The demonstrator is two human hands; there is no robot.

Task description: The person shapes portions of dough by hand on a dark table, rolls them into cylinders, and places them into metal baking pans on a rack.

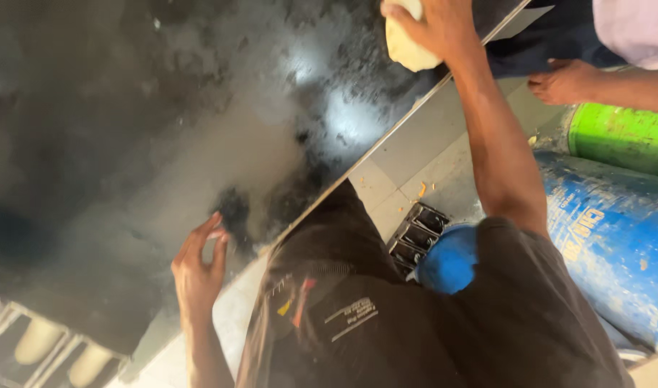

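Dough lump (408, 44) sits under the gripping right hand (438, 27) on the dark griddle (127, 129).

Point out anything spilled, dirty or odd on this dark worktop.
A pale, floury film is smeared across the dark worktop. The right hand presses a dough ball near its edge; the left hand rests on the surface. Orange scraps litter the floor.

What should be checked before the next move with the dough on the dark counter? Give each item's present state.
1. Right hand grips the pale dough lump: ok.
2. Left hand free, fingers spread at the counter edge: ok.
3. Dark counter clean of smears: not ok, dusty patches.
4. Whole dough lump in frame: not ok, cut off at top.
5. Blue cylinder clear of elbow: cannot tell.
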